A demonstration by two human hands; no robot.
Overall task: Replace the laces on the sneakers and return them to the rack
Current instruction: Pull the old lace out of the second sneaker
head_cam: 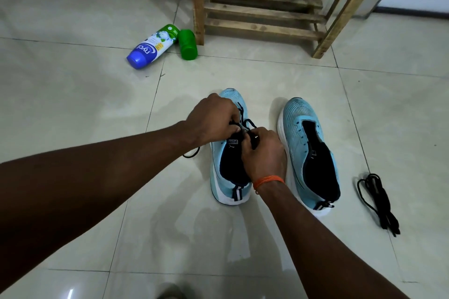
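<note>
Two light-blue sneakers stand side by side on the tiled floor (73,104), toes pointing toward the one wooden rack (262,12) at the far side, well apart from it. Both hands work over the left sneaker (232,98): the left hand (211,119) is curled over its front and pinches the black lace (247,122), and the right hand (263,153), with one orange thread band (268,181) on its wrist, pinches the same lace just above the tongue, the fingertips of the two hands almost meeting. A loop of that lace shows on the floor under the left wrist. The right sneaker (295,114) stands just beside it, untouched, with its eyelets bare and its dark tongue open. One second black lace (377,201) lies bundled on the floor to the right of that shoe. Two containers lie by the rack's left leg: a white bottle (151,47) with a blue cap and a green canister (188,45), touching each other.
</note>
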